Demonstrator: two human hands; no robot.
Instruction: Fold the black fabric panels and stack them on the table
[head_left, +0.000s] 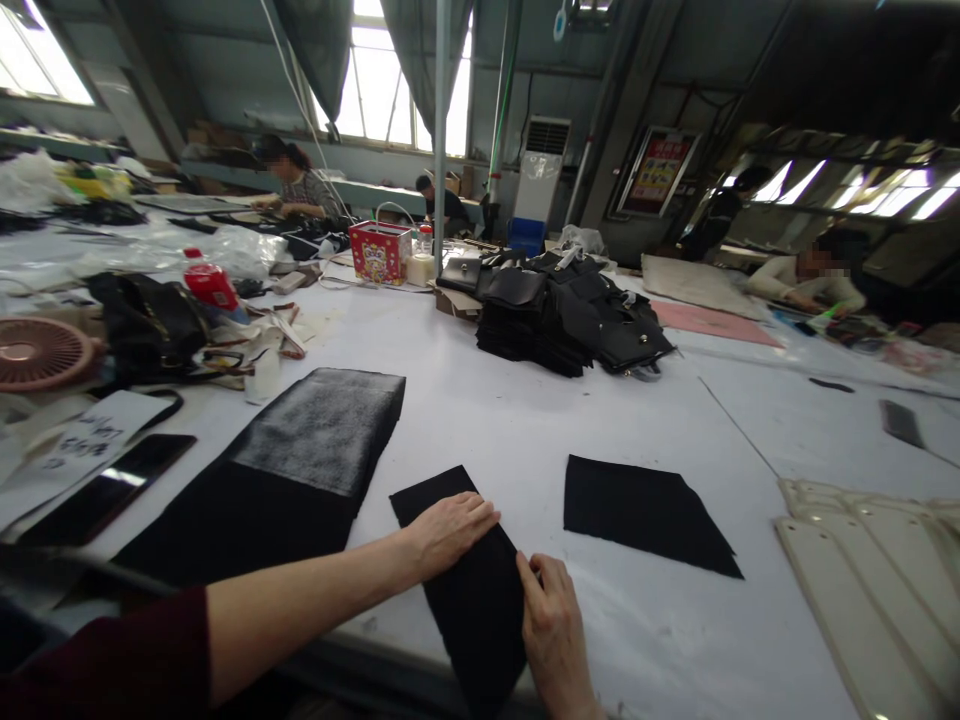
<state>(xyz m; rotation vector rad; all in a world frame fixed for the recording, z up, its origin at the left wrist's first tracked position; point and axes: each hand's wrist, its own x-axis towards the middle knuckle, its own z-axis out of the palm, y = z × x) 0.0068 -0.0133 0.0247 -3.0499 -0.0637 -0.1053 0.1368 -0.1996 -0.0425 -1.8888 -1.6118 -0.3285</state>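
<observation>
A long black piece of fabric point(480, 612) lies folded or layered at the table's front edge, its lower end running toward me. My left hand point(448, 533) rests on its upper part with the fingers stretched out flat. At the right edge of the same piece, my right hand point(553, 625) has its fingers bent, with the thumb and forefinger closed on the edge. Another black fabric piece point(645, 512) lies flat to the right, apart from both hands. Left of my forearm is a stack of black fabric pieces point(300, 440), with a greyish patch on top.
Black leather bags point(555, 305) are heaped at the back of the white table point(465, 400). Beige panels point(862, 590) lie at the right. A phone point(112, 490), a pink fan point(41, 350) and a red bottle point(208, 280) are at the left. Other people work farther back.
</observation>
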